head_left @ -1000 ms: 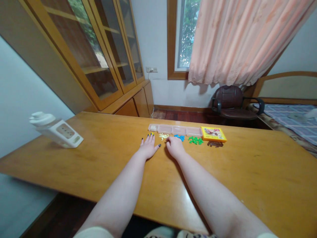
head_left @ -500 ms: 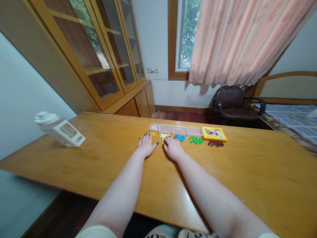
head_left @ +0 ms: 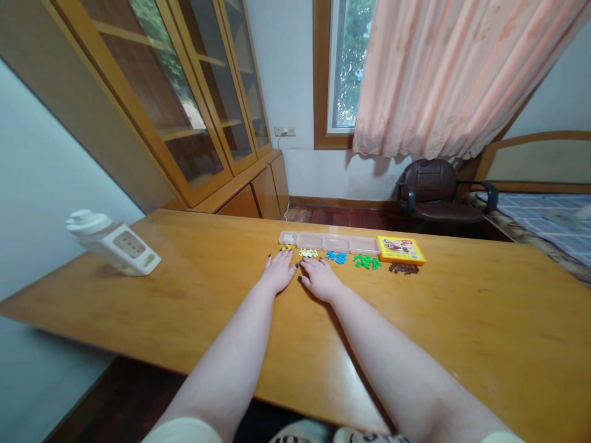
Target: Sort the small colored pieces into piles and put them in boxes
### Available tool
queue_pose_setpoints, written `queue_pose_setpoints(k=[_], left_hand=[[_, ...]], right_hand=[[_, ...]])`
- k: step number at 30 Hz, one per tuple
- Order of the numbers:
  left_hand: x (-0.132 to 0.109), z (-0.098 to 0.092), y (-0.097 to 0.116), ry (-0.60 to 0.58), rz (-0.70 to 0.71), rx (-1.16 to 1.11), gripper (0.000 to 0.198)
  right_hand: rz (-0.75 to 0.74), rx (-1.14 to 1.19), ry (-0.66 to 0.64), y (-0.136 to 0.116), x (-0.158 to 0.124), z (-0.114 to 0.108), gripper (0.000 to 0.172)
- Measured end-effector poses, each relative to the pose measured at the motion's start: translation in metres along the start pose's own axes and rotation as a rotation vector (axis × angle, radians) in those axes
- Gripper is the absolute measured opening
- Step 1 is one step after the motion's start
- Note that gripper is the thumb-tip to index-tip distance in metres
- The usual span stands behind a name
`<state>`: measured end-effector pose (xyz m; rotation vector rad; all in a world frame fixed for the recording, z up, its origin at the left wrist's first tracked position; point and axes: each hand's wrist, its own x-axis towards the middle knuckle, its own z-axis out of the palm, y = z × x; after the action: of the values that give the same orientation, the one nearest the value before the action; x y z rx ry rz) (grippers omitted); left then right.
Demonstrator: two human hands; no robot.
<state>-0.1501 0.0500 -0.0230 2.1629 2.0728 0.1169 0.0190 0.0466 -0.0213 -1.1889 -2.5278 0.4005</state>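
My left hand (head_left: 277, 271) lies palm down with fingers spread, its fingertips at the small yellow pieces (head_left: 287, 247) and partly covering them. My right hand (head_left: 322, 280) rests flat, fingers apart, just in front of the cream pieces (head_left: 308, 253). To its right are piles of small blue pieces (head_left: 337, 257), green pieces (head_left: 367, 262) and brown pieces (head_left: 403, 269). Behind the piles stands a row of clear plastic compartments (head_left: 336, 243); something whitish lies in the leftmost one. A yellow box (head_left: 401, 250) with a printed picture lies at the row's right end.
A clear bottle with a white lid (head_left: 113, 242) stands at the left of the wooden table (head_left: 462, 320). Beyond the table are a glass-door cabinet (head_left: 217, 111), a brown armchair (head_left: 438, 191) and a bed (head_left: 549, 212).
My left hand has shifted slightly right, onto the yellow pieces. My right hand has drawn a little left and back from the cream pieces, so the two thumbs are closer together.
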Motion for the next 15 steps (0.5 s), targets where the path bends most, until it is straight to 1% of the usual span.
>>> queue_pose_setpoints(k=[2,3,6,8,10,12,14,15], left_hand=[[-0.0005,0.0003,-0.0001,0.023,0.006,-0.01,0.056],[-0.0016,0.0001,0.0002,0.042,0.015,-0.014,0.057],[-0.005,-0.0008,0.0016,0.086,0.054,-0.023,0.053],[-0.0053,-0.001,0.0024,0.099,0.067,-0.029,0.049],[-0.0042,-0.0014,0.0032,0.102,0.067,-0.032,0.047],[-0.0031,-0.0027,0.0036,0.11,0.063,-0.032,0.047],[-0.0033,-0.0053,0.003,0.151,0.041,-0.033,0.045],[-0.0039,-0.0069,0.0022,0.181,0.016,-0.035,0.043]], right_hand=[[-0.004,0.002,0.013,0.0013,-0.0004,0.0006,0.049],[-0.011,0.005,0.031,0.0012,-0.0009,-0.0003,0.047],[-0.029,0.014,0.068,-0.0004,-0.0022,-0.0051,0.034],[-0.02,0.012,0.063,-0.0009,-0.0025,-0.007,0.029],[-0.005,0.005,0.051,-0.0005,-0.0022,-0.0065,0.029],[-0.005,-0.005,0.042,0.0001,-0.0018,-0.005,0.032],[-0.015,-0.022,0.037,-0.0004,-0.0018,-0.0049,0.035],[-0.013,-0.036,0.039,-0.0011,-0.002,-0.0057,0.033]])
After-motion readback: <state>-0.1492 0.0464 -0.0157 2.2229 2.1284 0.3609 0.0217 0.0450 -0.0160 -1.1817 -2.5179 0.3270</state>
